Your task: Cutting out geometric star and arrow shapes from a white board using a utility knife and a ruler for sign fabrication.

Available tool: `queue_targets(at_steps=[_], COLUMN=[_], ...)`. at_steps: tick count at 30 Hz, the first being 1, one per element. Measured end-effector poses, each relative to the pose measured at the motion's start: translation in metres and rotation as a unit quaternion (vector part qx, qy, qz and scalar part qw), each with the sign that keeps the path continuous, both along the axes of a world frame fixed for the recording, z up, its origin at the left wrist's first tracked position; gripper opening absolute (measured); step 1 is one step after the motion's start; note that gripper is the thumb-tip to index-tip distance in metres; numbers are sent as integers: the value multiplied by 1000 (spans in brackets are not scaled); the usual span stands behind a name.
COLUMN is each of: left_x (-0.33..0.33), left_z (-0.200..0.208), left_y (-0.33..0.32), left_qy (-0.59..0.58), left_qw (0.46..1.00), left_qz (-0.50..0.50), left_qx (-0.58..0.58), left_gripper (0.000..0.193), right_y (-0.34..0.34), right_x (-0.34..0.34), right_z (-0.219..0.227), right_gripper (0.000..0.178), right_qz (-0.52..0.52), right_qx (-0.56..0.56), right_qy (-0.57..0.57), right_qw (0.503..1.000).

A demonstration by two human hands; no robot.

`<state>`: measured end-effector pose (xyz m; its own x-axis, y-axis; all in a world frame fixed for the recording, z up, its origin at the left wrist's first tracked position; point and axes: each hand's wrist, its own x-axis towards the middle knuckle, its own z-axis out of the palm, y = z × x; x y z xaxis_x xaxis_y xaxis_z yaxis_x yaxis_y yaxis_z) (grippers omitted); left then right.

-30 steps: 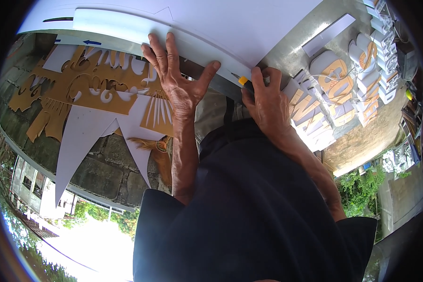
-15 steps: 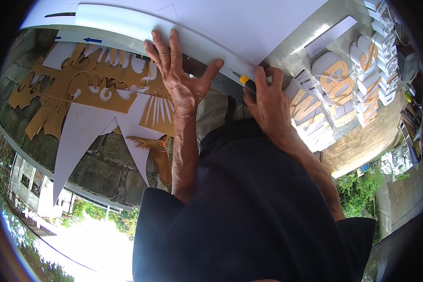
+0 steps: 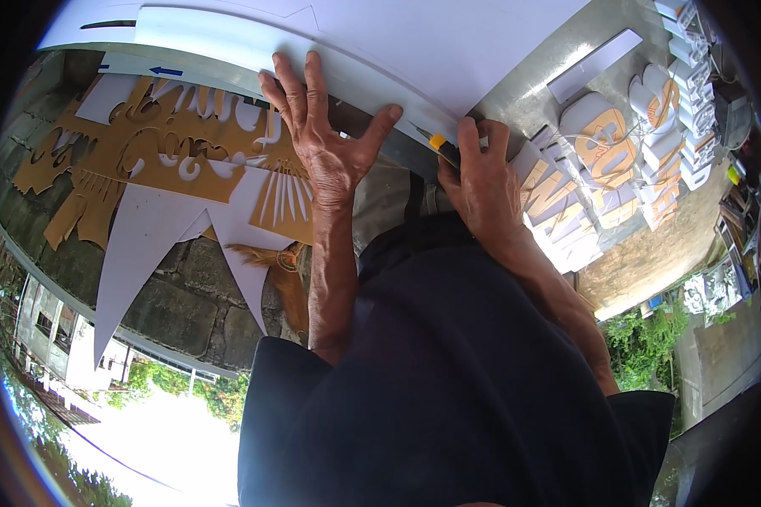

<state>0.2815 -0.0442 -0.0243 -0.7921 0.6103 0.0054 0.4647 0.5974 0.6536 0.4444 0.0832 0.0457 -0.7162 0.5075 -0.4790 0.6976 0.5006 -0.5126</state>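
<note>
The fingers of the left hand (image 3: 334, 156) are spread and straight, grasping nothing; the longer ones rest their tips on a long white strip (image 3: 216, 40), with the thumb set wide at its near side, a stance that would press the strip flat and stop it from sliding. The fingers of the right hand (image 3: 486, 182) are curled round the knife (image 3: 444, 149), its yellow end forward and blade pointing away from the body toward the strip's near edge, a low grip that seems meant for control; whether the tip touches cannot be told. The strip lies along the near edge of the table (image 3: 513, 103), within easy reach of both hands, beside a large white sheet (image 3: 457, 42); whether it overlaps the sheet is unclear. Farther right, cut-out letters (image 3: 610, 160) in white and tan lie grouped, apart from the blade, which probably spares them knocks. To the left, below the table's edge, brown boards (image 3: 186, 148) with curly openings lie over pointed white pieces (image 3: 148, 232), near a straw brush (image 3: 287, 279).
</note>
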Motion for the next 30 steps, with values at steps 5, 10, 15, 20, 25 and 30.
queue_targets(at_steps=[5, 10, 15, 20, 25, 30], left_x=[3, 4, 6, 6, 7, 8], left_z=[5, 10, 11, 10, 15, 18], left_y=[1, 6, 9, 8, 10, 12], left_qy=[-16, 5, 6, -5, -28, -51], left_qw=[1000, 999, 998, 999, 998, 997], left_qz=[10, 8, 16, 22, 34, 35], left_qx=[-12, -35, -64, -42, -40, -41], left_gripper=[115, 118, 121, 119, 118, 119], right_y=[0, 1, 5, 20, 44, 51], right_x=[0, 0, -1, 1, -34, -68], right_z=[0, 0, 2, 13, 20, 4], right_gripper=[58, 58, 51, 40, 27, 24], right_qz=[0, 5, -1, -19, -11, 49], right_qx=[-1, -5, -14, -59, -132, -110], right_qy=[-2, -12, -5, 72, 100, 119], right_qw=[1000, 1000, 1000, 995, 986, 986])
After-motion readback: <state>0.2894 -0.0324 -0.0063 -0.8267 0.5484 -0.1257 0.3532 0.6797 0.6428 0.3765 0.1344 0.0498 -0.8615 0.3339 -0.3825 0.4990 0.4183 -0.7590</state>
